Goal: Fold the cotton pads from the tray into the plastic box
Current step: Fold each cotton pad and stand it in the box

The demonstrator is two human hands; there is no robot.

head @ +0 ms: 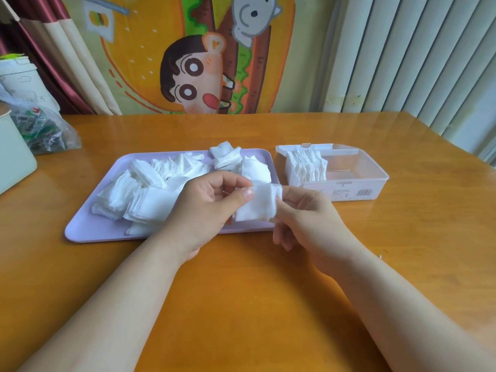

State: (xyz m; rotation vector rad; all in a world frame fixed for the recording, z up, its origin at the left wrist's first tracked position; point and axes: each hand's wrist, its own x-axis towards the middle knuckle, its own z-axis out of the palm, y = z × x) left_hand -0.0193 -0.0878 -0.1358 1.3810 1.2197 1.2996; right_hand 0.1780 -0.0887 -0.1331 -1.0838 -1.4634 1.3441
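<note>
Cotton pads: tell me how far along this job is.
Done: a row of folded pads stands at the left end of the plastic box, most of it unfilled. In hand: the left hand and right hand pinch one cotton pad over the near edge of the tray. Left: the large pile of loose pads on the tray.

On the right hand (308, 218), the tips of the fingers (294, 200) vanish from us behind the white square cotton pad (257, 206). Right of the fingers, we cannot read the tiny label print on the clear plastic box (381, 187). Far left of them, the picture's edge cuts off a pale green container (13, 159).
</note>
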